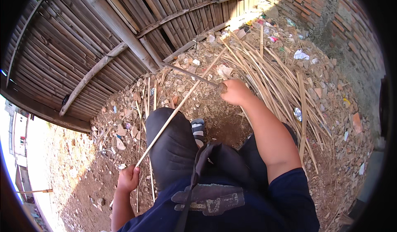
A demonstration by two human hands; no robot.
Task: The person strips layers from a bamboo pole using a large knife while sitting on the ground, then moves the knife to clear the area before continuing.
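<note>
Pale, thin bamboo strip [179, 108] is slanting forward from the left hand [129, 178], closed around it | right hand [235, 92] is clenching a long, grey-bladed knife [186, 73] that is crossing the strip

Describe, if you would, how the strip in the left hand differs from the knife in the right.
The strip is pale tan; the knife is darker. The strip looks longer than the knife. From the left hand, the strip slants up rightward, while the knife points up leftward from the right hand. Both are slim.
</note>
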